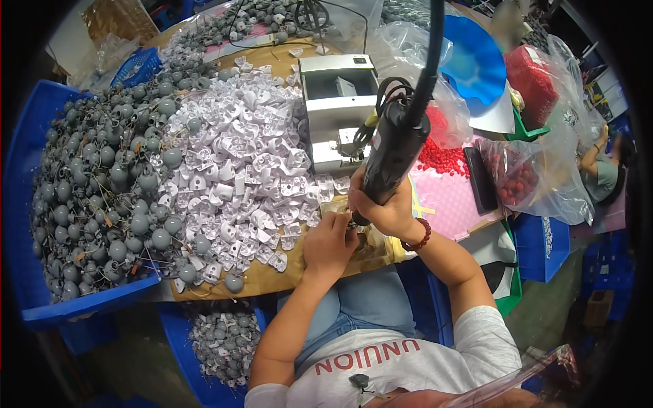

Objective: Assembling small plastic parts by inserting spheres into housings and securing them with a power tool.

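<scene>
My right hand is wrapped round a black electric screwdriver, which points down with its cable rising from the top. Beside its lower tip, my left hand has its fingers closed on a small piece that I cannot make out, hidden by the fingers. Both hands work close together at the table's near edge. Just to their left spreads a heap of white plastic parts. Beyond that heap, grey round parts with thin wires fill a large blue tray.
A metal box-like device stands behind my hands. To the right lie small red pieces, a black phone and a clear bag of red balls. Farther back is a blue basin. Another person sits at far right.
</scene>
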`<action>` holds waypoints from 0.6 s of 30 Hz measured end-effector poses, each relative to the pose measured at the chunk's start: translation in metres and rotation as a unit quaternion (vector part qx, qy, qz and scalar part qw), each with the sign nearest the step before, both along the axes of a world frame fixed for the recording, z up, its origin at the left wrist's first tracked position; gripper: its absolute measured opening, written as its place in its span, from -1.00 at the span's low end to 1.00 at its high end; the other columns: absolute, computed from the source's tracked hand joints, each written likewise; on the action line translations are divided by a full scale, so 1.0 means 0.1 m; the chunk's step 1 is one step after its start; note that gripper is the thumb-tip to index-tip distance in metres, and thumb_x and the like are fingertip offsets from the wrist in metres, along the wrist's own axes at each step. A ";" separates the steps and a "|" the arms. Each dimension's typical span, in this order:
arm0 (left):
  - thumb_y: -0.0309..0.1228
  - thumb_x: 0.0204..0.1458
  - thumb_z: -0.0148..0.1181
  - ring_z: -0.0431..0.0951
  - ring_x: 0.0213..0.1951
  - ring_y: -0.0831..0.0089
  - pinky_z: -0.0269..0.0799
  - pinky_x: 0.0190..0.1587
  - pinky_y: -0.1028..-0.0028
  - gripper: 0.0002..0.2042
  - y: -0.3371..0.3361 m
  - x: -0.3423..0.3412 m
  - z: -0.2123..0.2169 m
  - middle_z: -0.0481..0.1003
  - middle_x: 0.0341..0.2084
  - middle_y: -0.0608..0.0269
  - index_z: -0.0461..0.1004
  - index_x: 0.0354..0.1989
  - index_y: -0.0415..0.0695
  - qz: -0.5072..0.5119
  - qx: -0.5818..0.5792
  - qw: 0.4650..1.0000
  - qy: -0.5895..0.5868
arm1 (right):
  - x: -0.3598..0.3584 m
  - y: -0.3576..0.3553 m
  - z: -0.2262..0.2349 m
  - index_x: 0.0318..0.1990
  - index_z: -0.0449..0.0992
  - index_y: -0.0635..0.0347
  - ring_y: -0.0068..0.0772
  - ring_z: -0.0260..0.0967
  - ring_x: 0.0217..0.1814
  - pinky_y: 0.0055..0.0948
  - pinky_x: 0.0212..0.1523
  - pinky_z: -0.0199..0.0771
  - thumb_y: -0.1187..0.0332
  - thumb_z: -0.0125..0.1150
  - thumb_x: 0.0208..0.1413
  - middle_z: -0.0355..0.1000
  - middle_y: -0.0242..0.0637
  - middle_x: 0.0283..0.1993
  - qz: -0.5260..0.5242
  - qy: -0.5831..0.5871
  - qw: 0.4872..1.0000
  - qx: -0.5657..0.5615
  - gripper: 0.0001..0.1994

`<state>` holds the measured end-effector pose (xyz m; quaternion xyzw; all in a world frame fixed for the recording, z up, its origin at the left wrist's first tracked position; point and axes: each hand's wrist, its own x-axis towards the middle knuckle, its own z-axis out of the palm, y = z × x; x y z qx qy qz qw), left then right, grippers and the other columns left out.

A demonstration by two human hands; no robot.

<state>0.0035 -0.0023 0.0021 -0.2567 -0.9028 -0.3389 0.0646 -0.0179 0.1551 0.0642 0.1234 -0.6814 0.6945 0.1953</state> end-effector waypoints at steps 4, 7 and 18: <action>-0.36 -0.09 0.36 0.57 -0.40 0.10 0.49 -0.34 0.14 -0.68 0.01 -0.01 -0.02 0.48 -0.30 0.23 0.50 -0.11 0.00 -0.002 0.012 1.000 -0.001 | 0.02 0.02 -0.06 0.14 0.23 0.32 -0.51 0.45 -0.41 -0.49 -0.37 0.50 0.66 0.19 0.12 0.44 -0.24 -0.33 0.016 0.034 0.999 0.037 -0.56; -0.36 -0.09 0.36 0.57 -0.41 0.08 0.49 -0.36 0.13 -0.68 0.00 -0.02 -0.03 0.47 -0.30 0.22 0.47 -0.13 0.00 -0.010 0.022 1.000 -0.003 | 0.09 -0.01 -0.08 0.10 0.27 0.32 -0.51 0.45 -0.39 -0.50 -0.34 0.48 0.63 0.23 0.09 0.45 -0.25 -0.33 0.006 0.039 0.998 0.049 -0.58; -0.37 -0.08 0.39 0.57 -0.40 0.02 0.49 -0.36 0.08 -0.70 -0.01 -0.02 0.01 0.45 -0.30 0.16 0.44 -0.18 -0.03 -0.022 0.020 0.999 -0.031 | 0.32 -0.06 -0.41 -0.25 0.57 0.24 -0.52 0.48 -0.34 -0.46 -0.26 0.50 0.52 0.41 0.00 0.52 -0.36 -0.34 -0.001 -0.025 1.000 0.010 -0.84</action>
